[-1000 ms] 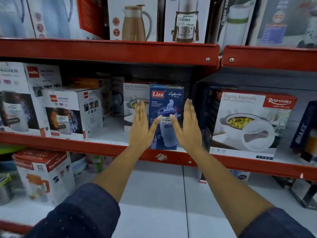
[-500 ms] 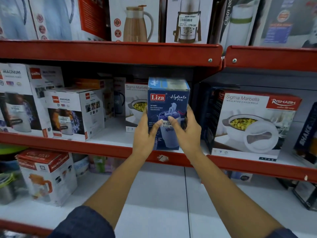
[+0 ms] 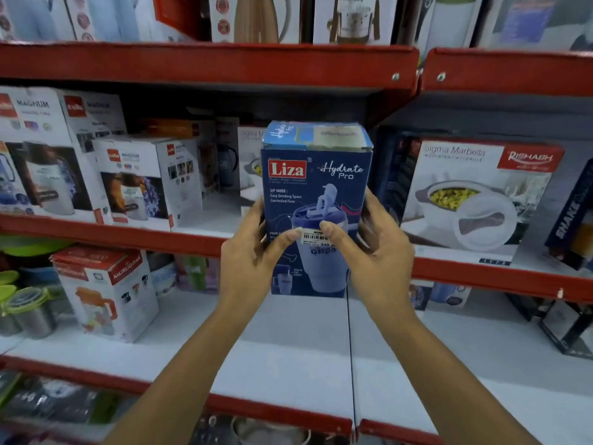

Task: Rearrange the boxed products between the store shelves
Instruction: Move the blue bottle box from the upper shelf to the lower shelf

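A blue Liza Hydrate Pro box is held upright in front of the middle shelf, clear of its surface. My left hand grips the box's left side, thumb across the front by the price sticker. My right hand grips its right side, thumb also on the front. Both hands hide the box's lower edges. Behind it stands a white Sigma Marbella casserole box, mostly hidden.
White Cello Magnum boxes fill the middle shelf's left. A large Sigma Marbella box stands on the right. A Murudhar jug box and steel containers sit on the lower shelf. Flask boxes line the top shelf.
My hands closed on the blue box from both sides, lifted it off the middle shelf and drew it out toward me. The camera has moved closer.
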`<state>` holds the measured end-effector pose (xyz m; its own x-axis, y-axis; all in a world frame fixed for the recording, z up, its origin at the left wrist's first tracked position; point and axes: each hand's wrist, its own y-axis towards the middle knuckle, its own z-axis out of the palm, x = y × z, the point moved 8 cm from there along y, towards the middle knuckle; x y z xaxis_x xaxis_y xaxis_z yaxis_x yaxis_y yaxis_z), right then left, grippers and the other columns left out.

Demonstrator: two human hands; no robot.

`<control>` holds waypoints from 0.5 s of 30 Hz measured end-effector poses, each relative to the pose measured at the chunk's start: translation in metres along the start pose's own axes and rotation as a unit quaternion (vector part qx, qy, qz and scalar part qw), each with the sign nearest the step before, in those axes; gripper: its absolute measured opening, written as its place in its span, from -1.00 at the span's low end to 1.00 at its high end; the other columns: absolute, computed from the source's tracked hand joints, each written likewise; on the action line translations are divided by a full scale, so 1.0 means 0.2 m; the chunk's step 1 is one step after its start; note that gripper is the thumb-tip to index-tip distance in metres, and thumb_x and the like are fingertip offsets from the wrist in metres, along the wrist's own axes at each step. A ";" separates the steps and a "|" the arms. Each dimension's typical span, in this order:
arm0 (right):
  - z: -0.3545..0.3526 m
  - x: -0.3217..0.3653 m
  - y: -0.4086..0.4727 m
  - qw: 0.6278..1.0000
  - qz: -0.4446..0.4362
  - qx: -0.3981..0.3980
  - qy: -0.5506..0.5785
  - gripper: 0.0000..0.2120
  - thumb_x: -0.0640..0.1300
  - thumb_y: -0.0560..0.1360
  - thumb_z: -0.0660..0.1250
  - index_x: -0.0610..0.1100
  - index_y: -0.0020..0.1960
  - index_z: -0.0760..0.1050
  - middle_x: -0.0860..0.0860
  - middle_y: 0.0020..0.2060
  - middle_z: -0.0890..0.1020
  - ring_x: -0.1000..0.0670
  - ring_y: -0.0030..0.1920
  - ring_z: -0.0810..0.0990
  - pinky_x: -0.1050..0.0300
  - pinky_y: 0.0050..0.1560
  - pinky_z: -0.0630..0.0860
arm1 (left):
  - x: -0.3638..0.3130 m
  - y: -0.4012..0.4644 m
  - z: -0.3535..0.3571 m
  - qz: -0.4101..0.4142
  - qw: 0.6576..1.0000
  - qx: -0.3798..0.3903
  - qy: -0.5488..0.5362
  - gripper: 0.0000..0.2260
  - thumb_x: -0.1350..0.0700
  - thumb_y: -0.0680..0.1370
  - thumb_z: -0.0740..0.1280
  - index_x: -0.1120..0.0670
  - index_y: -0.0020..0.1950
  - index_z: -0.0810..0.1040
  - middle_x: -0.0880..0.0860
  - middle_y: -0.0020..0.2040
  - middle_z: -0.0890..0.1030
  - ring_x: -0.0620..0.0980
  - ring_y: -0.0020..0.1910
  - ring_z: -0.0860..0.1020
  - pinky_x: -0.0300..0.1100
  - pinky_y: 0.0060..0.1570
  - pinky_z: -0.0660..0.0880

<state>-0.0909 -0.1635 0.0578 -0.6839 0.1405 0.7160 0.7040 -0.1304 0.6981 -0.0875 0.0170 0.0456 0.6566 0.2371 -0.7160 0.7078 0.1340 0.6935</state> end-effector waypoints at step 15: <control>-0.11 -0.76 -0.72 0.974 0.199 0.041 -0.102 -0.48 -0.10 0.48 0.41 0.06 0.39 0.34 0.30 0.20 0.56 0.18 0.22 0.58 0.07 0.18 0.60 | 0.76 -0.73 0.18 -0.234 0.968 0.088 0.035 -0.53 0.06 0.44 0.47 0.03 0.31 0.42 -0.13 0.12 0.62 -0.16 0.13 0.62 -0.34 0.04 0.58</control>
<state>-0.0933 -0.1878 -0.1519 -0.3072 0.2874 0.9072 0.9245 -0.1359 0.3561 -0.0817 -0.0017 -0.1683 0.2383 0.2548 -0.9372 0.9609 0.0781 0.2656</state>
